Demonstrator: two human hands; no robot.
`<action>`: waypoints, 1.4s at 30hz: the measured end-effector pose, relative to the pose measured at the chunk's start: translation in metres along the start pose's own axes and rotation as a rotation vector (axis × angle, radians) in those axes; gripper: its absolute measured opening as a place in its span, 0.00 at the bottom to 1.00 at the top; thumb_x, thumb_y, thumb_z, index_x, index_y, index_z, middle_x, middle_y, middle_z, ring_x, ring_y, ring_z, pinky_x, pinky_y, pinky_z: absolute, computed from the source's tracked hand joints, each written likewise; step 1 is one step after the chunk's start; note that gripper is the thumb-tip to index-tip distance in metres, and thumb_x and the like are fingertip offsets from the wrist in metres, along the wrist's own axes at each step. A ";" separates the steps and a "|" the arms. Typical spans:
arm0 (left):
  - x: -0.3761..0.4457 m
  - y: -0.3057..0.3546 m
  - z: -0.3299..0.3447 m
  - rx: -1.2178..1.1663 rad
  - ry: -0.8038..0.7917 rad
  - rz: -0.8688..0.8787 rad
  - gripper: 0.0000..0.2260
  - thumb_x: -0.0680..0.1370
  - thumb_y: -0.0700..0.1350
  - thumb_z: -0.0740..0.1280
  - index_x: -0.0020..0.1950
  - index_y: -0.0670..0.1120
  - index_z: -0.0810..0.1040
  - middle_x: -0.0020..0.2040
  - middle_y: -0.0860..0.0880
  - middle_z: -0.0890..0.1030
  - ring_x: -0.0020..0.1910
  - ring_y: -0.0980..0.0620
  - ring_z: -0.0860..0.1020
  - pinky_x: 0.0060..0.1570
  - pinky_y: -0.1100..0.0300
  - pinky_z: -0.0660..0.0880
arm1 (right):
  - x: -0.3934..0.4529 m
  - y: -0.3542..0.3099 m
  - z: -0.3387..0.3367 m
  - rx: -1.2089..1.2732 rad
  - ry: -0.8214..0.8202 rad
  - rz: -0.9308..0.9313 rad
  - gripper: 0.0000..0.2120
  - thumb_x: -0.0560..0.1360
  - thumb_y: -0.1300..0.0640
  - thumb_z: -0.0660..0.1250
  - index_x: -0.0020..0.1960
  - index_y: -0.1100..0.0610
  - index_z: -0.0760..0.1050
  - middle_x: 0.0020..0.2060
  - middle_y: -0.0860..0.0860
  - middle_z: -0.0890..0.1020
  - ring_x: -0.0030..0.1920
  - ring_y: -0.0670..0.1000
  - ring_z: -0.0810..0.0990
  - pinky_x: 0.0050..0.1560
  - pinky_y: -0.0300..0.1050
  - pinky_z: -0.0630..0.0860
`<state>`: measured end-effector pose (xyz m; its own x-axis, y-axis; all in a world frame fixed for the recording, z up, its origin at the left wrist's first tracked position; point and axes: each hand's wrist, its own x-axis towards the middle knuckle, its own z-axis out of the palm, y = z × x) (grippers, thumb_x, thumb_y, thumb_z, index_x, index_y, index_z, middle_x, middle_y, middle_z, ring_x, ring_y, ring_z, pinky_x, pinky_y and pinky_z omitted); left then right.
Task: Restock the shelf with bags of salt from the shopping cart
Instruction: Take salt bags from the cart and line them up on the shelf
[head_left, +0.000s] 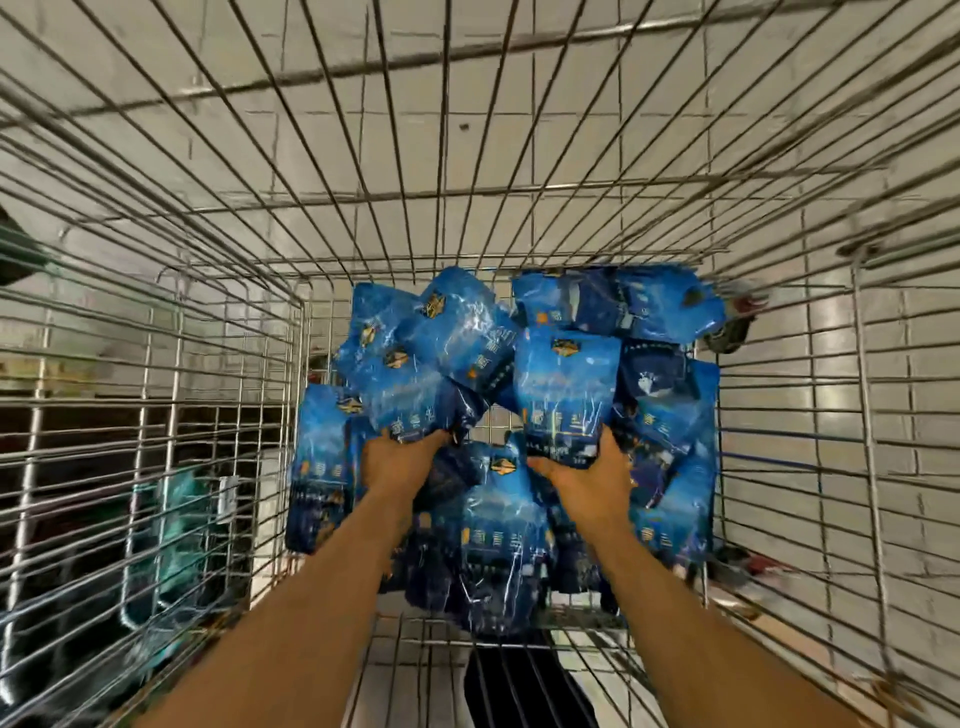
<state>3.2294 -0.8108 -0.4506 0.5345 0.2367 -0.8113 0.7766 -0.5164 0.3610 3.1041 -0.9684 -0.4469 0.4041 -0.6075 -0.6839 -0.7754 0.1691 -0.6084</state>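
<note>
I look down into a wire shopping cart (779, 415) whose bottom is covered with several shiny blue salt bags (498, 525). My left hand (397, 465) grips the lower edge of a blue salt bag (410, 384) lifted off the pile's left side. My right hand (587, 475) grips the bottom of another blue salt bag (563, 389), held upright near the middle. Both arms reach in from the near edge of the cart. The shelf is not in view.
Wire walls of the cart rise on all sides, close to both forearms. Through the left wall I see a dark shelf area (78, 426) and a greenish object (182, 514). White floor tiles (467, 104) show through the mesh, and a cart wheel (730, 335) at right.
</note>
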 end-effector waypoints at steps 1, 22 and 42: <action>-0.006 0.001 -0.005 -0.012 -0.016 0.003 0.24 0.69 0.48 0.78 0.59 0.37 0.78 0.43 0.39 0.80 0.42 0.45 0.78 0.52 0.48 0.77 | -0.008 -0.003 -0.004 0.041 -0.012 0.016 0.36 0.65 0.58 0.81 0.69 0.57 0.70 0.62 0.51 0.79 0.63 0.55 0.77 0.66 0.59 0.73; -0.320 0.087 -0.256 -0.388 0.092 0.541 0.11 0.79 0.46 0.67 0.59 0.42 0.77 0.45 0.51 0.81 0.42 0.62 0.83 0.30 0.76 0.71 | -0.272 -0.216 -0.141 0.252 -0.314 -0.215 0.21 0.63 0.56 0.81 0.50 0.47 0.75 0.47 0.36 0.80 0.41 0.39 0.82 0.39 0.33 0.75; -0.641 -0.071 -0.584 -0.763 0.691 1.098 0.07 0.79 0.51 0.68 0.55 0.51 0.78 0.52 0.52 0.84 0.51 0.52 0.83 0.49 0.53 0.80 | -0.678 -0.362 -0.076 0.527 -1.068 -0.852 0.20 0.64 0.60 0.76 0.56 0.54 0.81 0.53 0.58 0.85 0.50 0.60 0.86 0.42 0.53 0.83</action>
<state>3.0268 -0.4449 0.3123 0.8280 0.4703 0.3054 -0.2369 -0.2003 0.9507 3.0735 -0.6769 0.2676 0.9813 0.1453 0.1260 0.0453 0.4619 -0.8858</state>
